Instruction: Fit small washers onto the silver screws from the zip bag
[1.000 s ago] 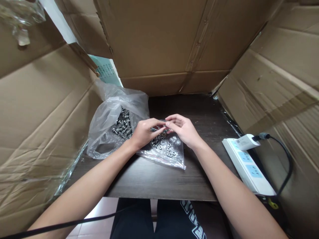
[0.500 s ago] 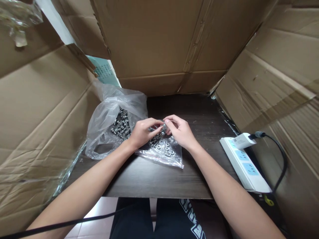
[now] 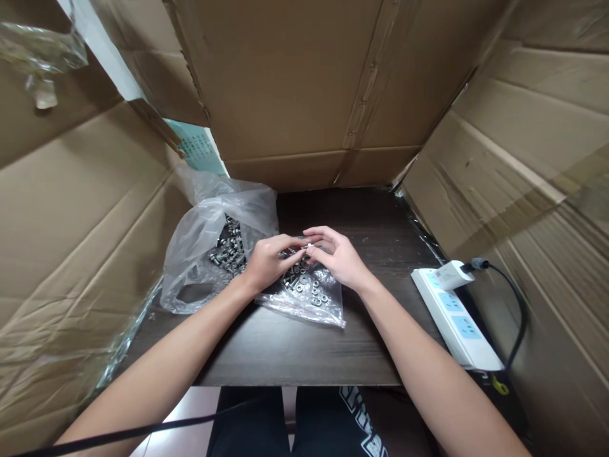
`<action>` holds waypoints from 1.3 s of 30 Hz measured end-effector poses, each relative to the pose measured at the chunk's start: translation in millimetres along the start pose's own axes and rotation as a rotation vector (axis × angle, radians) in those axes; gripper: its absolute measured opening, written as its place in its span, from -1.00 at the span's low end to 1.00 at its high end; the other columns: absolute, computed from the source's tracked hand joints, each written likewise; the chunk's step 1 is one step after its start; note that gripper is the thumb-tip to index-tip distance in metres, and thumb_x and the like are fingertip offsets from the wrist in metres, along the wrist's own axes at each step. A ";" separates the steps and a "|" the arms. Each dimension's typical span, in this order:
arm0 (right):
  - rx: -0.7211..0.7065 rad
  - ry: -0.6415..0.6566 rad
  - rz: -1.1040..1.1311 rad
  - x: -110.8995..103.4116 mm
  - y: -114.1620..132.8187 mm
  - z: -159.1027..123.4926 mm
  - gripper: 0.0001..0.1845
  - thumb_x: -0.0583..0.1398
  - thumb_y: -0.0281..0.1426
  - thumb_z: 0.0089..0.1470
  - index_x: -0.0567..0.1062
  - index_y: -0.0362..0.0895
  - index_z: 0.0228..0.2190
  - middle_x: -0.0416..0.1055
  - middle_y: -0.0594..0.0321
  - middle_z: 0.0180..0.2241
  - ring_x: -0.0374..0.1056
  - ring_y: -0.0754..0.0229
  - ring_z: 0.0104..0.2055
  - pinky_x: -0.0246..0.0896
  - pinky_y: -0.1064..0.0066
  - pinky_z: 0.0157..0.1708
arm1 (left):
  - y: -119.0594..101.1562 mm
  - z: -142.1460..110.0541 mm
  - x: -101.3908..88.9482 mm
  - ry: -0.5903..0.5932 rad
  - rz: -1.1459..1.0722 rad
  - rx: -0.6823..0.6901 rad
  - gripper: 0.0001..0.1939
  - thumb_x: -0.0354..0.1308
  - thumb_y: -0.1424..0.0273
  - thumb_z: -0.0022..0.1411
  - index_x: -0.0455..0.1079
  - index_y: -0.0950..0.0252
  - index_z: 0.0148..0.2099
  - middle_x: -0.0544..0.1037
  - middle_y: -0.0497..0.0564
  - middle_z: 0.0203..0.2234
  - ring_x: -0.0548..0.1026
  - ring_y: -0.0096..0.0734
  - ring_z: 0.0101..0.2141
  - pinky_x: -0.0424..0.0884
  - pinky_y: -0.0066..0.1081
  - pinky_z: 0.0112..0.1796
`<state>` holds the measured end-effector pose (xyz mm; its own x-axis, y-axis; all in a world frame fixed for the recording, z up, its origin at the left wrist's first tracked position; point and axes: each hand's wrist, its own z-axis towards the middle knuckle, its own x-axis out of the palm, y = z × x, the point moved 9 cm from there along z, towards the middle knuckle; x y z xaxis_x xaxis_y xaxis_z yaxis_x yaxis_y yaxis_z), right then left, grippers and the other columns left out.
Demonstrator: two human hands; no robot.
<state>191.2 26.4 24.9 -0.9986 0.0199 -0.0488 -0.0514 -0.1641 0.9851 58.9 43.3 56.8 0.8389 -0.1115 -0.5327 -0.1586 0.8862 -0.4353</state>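
Over a clear zip bag (image 3: 297, 311), my left hand (image 3: 272, 259) pinches a small shiny metal bolt (image 3: 309, 245) between thumb and fingertips. My right hand (image 3: 339, 257) meets it from the other side, its thumb and fingers closed around the bolt's other end. Fingers partly cover the bolt, so whether a nut or washer is on it cannot be made out. Loose nuts (image 3: 316, 292), a flat washer (image 3: 303, 279) and several bolts lie on the zip bag below the hands.
Left of my hands, a larger cloudy plastic bag (image 3: 190, 216) lies open with many bolts (image 3: 231, 251) inside. A white power strip (image 3: 457, 324) with a plugged-in adapter (image 3: 453, 276) is at the right. Cardboard walls (image 3: 304, 82) enclose the dark table (image 3: 304, 355).
My right hand's fingers have stretched out and shifted around the bolt, and more of its bright metal shows. My left hand keeps its pinch. The whole view has shifted slightly.
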 end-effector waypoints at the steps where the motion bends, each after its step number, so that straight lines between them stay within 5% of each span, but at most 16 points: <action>1: 0.014 -0.020 -0.020 -2.3 -1.6 0.2 -0.64 0.33 -0.23 0.04 0.48 -0.12 -0.15 0.51 0.18 -0.29 0.50 0.14 -0.27 0.51 0.32 -0.34 | -0.7 0.0 0.1 0.001 0.003 0.008 -0.88 0.28 0.42 0.31 0.57 0.34 -0.12 0.68 0.04 -0.31 0.63 -0.43 -0.34 0.55 -0.49 -0.27; 4: 0.048 -0.137 -0.135 -14.4 -5.7 0.0 -0.74 0.24 -0.19 0.14 0.50 -0.13 -0.26 0.46 0.26 -0.49 0.41 0.22 -0.48 0.44 0.34 -0.44 | -0.2 -0.1 0.1 0.001 0.015 0.005 -0.88 0.27 0.42 0.31 0.57 0.34 -0.13 0.68 0.05 -0.31 0.64 -0.43 -0.34 0.56 -0.49 -0.26; 9: 0.012 -0.041 0.012 -6.2 -2.2 1.2 -0.58 0.38 -0.22 -0.05 0.50 -0.09 -0.15 0.54 0.12 -0.17 0.50 0.05 -0.11 0.53 0.28 -0.30 | 4.5 -0.8 -1.5 -0.017 0.008 -0.033 -0.85 0.27 0.38 0.32 0.57 0.32 -0.11 0.68 0.05 -0.30 0.63 -0.43 -0.35 0.56 -0.49 -0.28; 15: 0.067 -0.156 -0.115 -15.6 -7.7 -0.2 -0.68 0.25 -0.12 0.13 0.49 -0.12 -0.26 0.42 0.31 -0.54 0.39 0.22 -0.53 0.42 0.34 -0.51 | 1.6 -0.7 1.3 0.011 0.021 -0.003 -0.88 0.28 0.42 0.31 0.57 0.34 -0.13 0.68 0.04 -0.30 0.63 -0.43 -0.32 0.54 -0.48 -0.26; 20: 0.028 -0.019 0.024 -4.9 -4.3 0.8 -0.50 0.40 -0.20 -0.06 0.46 -0.08 -0.09 0.53 0.13 -0.15 0.50 0.07 -0.14 0.53 0.29 -0.30 | 3.0 -1.4 1.3 0.003 0.013 -0.019 -0.87 0.29 0.43 0.30 0.58 0.34 -0.11 0.68 0.05 -0.29 0.63 -0.45 -0.35 0.54 -0.50 -0.29; 24: 0.081 -0.135 -0.139 -17.1 -8.5 -0.6 -0.67 0.24 -0.10 0.14 0.50 -0.12 -0.26 0.44 0.29 -0.53 0.41 0.22 -0.52 0.41 0.38 -0.50 | 2.5 -1.8 2.6 0.012 0.018 -0.012 -0.87 0.29 0.41 0.30 0.58 0.33 -0.12 0.69 0.04 -0.30 0.64 -0.43 -0.34 0.55 -0.49 -0.28; 26: 0.083 -0.156 -0.116 -18.6 -8.2 -1.0 -0.67 0.25 -0.11 0.13 0.50 -0.11 -0.23 0.48 0.24 -0.45 0.46 0.18 -0.44 0.42 0.38 -0.50 | 2.9 -1.8 1.6 0.004 0.021 -0.012 -0.87 0.29 0.40 0.30 0.59 0.34 -0.13 0.69 0.05 -0.30 0.64 -0.43 -0.35 0.55 -0.49 -0.29; 28: 0.057 -0.069 -0.006 -9.6 -5.8 -0.3 -0.57 0.37 -0.19 0.00 0.47 -0.07 -0.11 0.53 0.14 -0.16 0.51 0.08 -0.17 0.51 0.33 -0.38 | 3.2 -1.8 0.8 -0.002 0.023 -0.009 -0.87 0.29 0.40 0.30 0.58 0.34 -0.13 0.69 0.05 -0.31 0.64 -0.44 -0.36 0.55 -0.50 -0.31; 30: 0.045 0.008 0.039 -1.7 -4.4 -0.5 -0.48 0.41 -0.25 -0.07 0.45 -0.07 -0.06 0.53 0.12 -0.10 0.50 0.05 -0.10 0.54 0.27 -0.29 | 2.7 -1.9 1.0 -0.001 0.025 0.001 -0.87 0.29 0.41 0.30 0.58 0.34 -0.13 0.69 0.04 -0.32 0.64 -0.44 -0.36 0.55 -0.50 -0.31; 35: 0.084 -0.196 -0.173 -20.0 -8.3 -3.0 -0.71 0.22 -0.13 0.18 0.50 -0.11 -0.27 0.42 0.29 -0.54 0.40 0.21 -0.52 0.42 0.34 -0.49 | 2.0 -2.0 1.8 0.009 0.031 0.004 -0.89 0.31 0.42 0.29 0.58 0.34 -0.15 0.69 0.03 -0.32 0.64 -0.44 -0.35 0.55 -0.49 -0.29; 39: 0.038 -0.068 0.011 -9.3 -4.4 -0.8 -0.54 0.39 -0.23 -0.03 0.46 -0.06 -0.10 0.51 0.12 -0.12 0.49 0.05 -0.11 0.54 0.28 -0.33 | 4.2 -2.1 0.4 0.003 0.022 -0.008 -0.88 0.30 0.41 0.29 0.58 0.34 -0.15 0.68 0.04 -0.31 0.64 -0.44 -0.36 0.55 -0.50 -0.30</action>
<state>200.7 26.2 20.9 -0.9960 0.0855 -0.0278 -0.0386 -0.1272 0.9911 57.5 46.0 53.2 0.8337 -0.0929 -0.5444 -0.1815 0.8849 -0.4290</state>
